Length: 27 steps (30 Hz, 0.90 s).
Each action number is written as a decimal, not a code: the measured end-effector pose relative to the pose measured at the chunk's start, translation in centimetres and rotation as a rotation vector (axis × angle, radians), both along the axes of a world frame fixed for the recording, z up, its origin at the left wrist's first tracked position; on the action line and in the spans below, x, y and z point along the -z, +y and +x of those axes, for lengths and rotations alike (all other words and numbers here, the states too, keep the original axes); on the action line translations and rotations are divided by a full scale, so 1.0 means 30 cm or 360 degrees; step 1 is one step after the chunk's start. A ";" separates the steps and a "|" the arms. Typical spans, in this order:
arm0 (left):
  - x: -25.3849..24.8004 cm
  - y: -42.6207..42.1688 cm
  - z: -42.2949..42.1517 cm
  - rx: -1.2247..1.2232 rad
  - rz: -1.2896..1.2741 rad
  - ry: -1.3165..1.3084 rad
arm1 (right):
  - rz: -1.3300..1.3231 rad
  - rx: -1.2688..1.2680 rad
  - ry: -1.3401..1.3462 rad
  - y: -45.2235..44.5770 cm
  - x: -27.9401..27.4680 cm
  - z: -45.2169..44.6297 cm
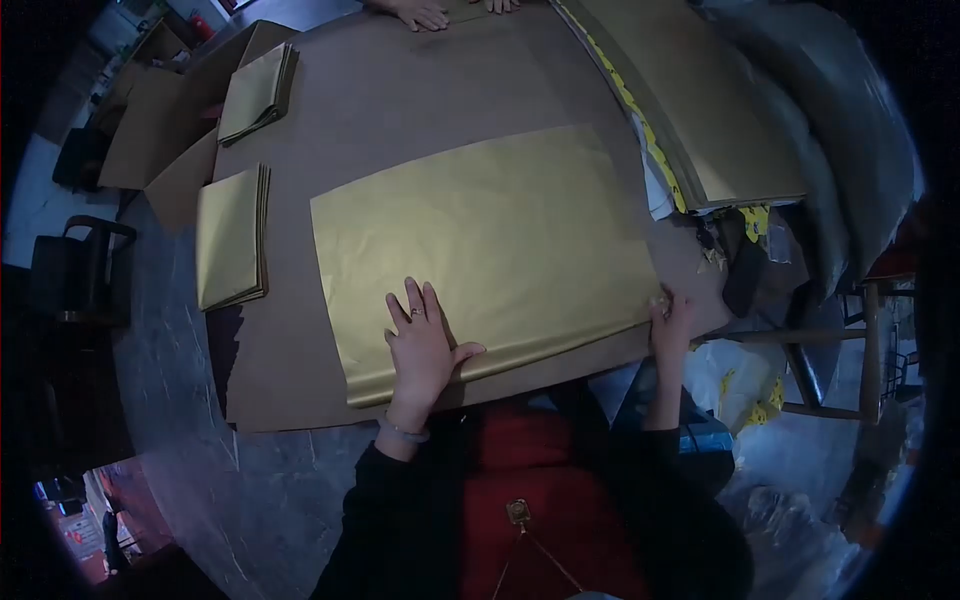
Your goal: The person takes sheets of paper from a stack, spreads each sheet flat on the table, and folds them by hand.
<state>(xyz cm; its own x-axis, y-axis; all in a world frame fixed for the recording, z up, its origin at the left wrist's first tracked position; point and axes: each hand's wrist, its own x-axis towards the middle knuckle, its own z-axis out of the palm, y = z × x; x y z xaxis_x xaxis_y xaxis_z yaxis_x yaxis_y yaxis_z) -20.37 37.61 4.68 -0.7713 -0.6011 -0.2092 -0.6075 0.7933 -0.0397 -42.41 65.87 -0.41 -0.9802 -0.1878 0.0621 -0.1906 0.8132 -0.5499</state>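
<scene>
A large sheet of gold paper [490, 230] lies on the brown-covered table in front of me. Along its near edge runs a narrow folded strip. My left hand [420, 345] rests flat on the sheet near that edge, fingers spread and thumb out to the right. At the sheet's near right corner, my right hand [671, 318] has its fingers curled in a pinch at the paper's edge. Part of its grip is hidden.
Two folded gold paper stacks [232, 240] [257, 95] lie at the table's left side. A large pile of gold sheets [700, 100] with yellow-printed wrapping stands at the right. Another person's hands [425, 14] rest at the far edge. An open cardboard box [165, 130] stands at left.
</scene>
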 end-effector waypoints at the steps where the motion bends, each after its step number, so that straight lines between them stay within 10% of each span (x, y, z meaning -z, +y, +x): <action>1: -0.002 0.000 0.000 0.0003 0.0002 -0.0006 | -0.0002 -0.0001 0.0001 -0.002 -0.001 0.001; 22: -0.020 -0.003 -0.008 -0.0007 0.0053 -0.0014 | 0.0192 0.0078 0.0122 -0.057 -0.052 0.036; 24: -0.005 -0.004 -0.002 0.0021 0.0001 -0.0003 | -0.0068 0.0033 0.0514 -0.149 -0.109 0.081; 27: -0.019 -0.004 -0.006 0.0008 0.0067 0.0019 | -0.0831 -0.0380 -0.0047 -0.368 -0.192 0.219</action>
<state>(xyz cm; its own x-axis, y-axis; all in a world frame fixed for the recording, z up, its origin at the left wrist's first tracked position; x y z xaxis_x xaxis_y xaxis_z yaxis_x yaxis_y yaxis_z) -20.54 37.50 5.26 -0.7767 -0.5883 -0.2249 -0.6039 0.7970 0.0007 -35.83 54.84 5.36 -0.9172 -0.3561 0.1790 -0.3139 0.3688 -0.8749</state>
